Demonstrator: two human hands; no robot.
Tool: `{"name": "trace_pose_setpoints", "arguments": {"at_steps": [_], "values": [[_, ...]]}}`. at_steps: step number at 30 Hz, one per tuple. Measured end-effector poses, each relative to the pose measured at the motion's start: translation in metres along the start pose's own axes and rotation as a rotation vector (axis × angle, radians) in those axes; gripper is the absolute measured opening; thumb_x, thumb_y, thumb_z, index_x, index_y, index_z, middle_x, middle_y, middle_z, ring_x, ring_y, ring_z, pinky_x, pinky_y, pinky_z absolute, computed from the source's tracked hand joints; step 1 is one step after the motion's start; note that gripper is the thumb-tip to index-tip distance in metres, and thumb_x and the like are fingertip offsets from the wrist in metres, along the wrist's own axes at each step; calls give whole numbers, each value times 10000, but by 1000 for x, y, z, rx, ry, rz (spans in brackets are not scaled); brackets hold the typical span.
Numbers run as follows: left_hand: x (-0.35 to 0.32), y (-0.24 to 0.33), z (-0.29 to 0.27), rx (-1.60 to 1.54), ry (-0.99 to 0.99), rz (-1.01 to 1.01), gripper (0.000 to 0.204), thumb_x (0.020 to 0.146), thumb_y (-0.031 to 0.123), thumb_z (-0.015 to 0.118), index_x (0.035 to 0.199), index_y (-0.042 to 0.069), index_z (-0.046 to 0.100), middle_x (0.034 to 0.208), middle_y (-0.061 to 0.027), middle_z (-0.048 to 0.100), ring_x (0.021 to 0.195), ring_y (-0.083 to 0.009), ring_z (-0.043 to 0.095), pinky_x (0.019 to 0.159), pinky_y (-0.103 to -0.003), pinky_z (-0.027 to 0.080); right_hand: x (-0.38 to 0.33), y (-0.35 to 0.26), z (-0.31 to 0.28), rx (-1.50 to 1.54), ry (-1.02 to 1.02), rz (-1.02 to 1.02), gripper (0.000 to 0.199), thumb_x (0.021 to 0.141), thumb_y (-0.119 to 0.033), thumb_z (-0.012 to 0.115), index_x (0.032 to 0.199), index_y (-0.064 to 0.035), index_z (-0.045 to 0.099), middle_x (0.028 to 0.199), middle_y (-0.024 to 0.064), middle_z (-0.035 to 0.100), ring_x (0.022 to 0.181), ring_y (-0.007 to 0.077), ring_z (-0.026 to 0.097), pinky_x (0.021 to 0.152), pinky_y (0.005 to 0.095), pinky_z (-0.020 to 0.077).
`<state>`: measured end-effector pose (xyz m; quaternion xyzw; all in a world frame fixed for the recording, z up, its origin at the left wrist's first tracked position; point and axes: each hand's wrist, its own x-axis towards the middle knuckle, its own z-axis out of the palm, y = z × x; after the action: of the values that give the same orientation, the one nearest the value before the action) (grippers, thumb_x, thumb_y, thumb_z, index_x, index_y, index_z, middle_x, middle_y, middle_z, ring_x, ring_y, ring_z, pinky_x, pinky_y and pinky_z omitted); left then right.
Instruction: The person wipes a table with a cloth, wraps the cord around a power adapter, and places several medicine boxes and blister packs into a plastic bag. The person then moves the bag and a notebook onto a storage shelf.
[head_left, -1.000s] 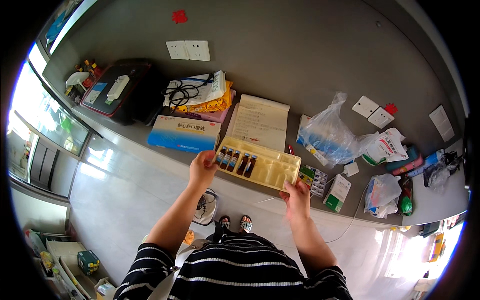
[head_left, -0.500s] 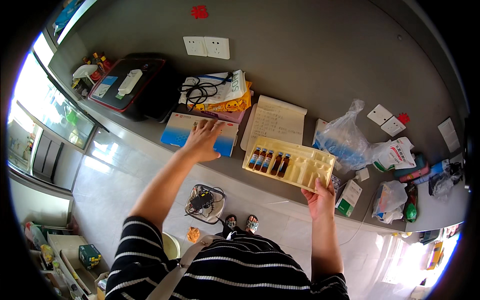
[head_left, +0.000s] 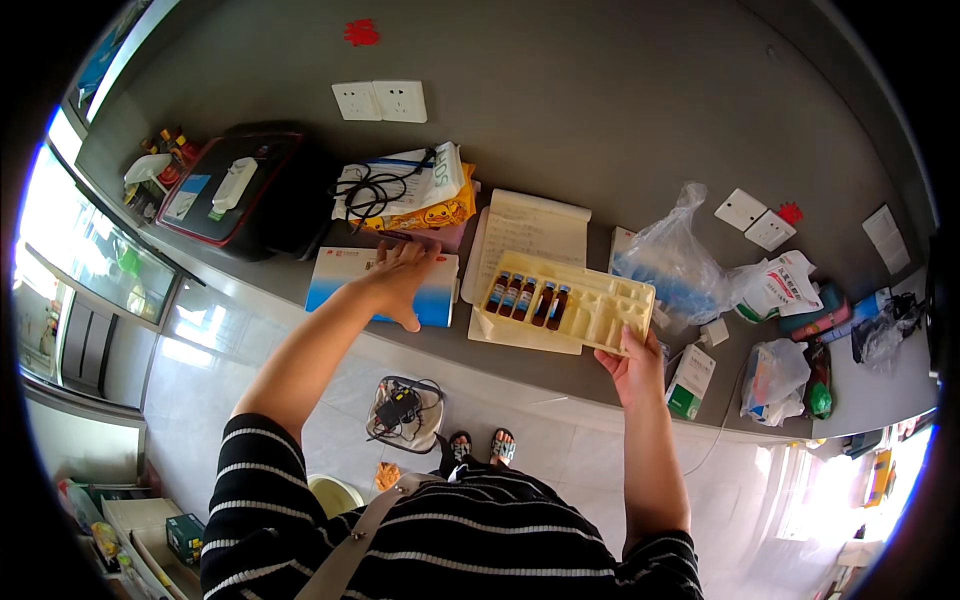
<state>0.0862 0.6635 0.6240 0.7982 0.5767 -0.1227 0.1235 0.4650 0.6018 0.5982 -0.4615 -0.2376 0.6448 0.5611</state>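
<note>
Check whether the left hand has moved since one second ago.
Yes: judged against the wall sockets, the left hand has moved toward them, from the left end of the tray to over the blue-and-white box.

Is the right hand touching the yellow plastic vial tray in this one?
Touching. The head view shows the right hand gripping the yellow plastic vial tray at its near right corner, with the thumb over the rim.

The grey worktop (head_left: 728, 372) carries, left to right, a printer (head_left: 272, 205), a blue-and-white box (head_left: 335, 280), a notepad (head_left: 540, 225), a clear bag (head_left: 675, 250), a green-and-white carton (head_left: 692, 378) and a white pouch (head_left: 775, 288).
</note>
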Motion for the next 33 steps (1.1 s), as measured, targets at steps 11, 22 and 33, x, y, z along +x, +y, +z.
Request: {"name": "trace_pose_setpoints", "arguments": {"at_steps": [11, 22, 33], "values": [[-34, 32, -15, -81, 444, 220, 1147, 446, 348, 847, 1398, 94, 261, 1328, -190, 281, 1304, -406, 273, 1124, -565, 137, 29, -6, -11, -1387, 256, -535, 607, 776, -237, 691, 1311, -70, 457, 1241, 210, 512, 1181, 386, 440, 1016, 446, 349], [-54, 64, -35, -336, 568, 397, 1142, 430, 313, 845, 1389, 84, 270, 1308, -178, 312, 1288, -383, 288, 1132, -541, 149, -34, -6, 83, -932, -219, -938, 238, 767, -77, 704, 1001, -59, 663, 1216, 169, 527, 1022, 354, 571, 870, 425, 470], [-76, 109, -31, -61, 515, 364, 1099, 434, 272, 831, 1391, 60, 335, 1366, -167, 301, 1289, -356, 310, 1069, -527, 211, -42, 11, 104, -851, -224, -659, 256, 800, -268, 727, 778, -18, 674, 1282, 260, 506, 1195, 379, 486, 947, 394, 414]]}}
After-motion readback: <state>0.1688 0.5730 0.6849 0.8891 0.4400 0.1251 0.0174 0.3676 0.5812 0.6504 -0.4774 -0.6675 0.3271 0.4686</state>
